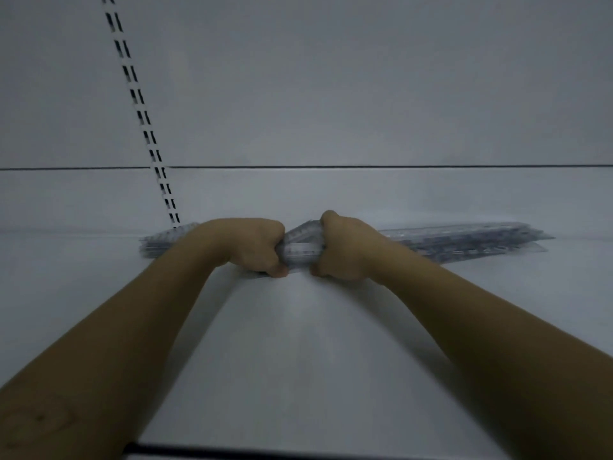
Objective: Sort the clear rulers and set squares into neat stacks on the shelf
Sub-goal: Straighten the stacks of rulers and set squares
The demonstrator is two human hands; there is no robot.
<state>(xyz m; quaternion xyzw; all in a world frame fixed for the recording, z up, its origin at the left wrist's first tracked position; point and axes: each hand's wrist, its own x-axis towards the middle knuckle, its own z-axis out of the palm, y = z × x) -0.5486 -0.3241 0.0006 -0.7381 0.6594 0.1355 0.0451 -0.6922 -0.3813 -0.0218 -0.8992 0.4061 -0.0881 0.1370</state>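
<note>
White shelf [298, 343], two hand-gripped ruler stacks [303, 249].

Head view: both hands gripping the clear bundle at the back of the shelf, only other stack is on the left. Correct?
Not quite. The head view shows both the left hand and right hand with a grip on the clear bundle at the back of the shelf, but clear stacks lie on both sides: the left stack and the right stack.
</note>
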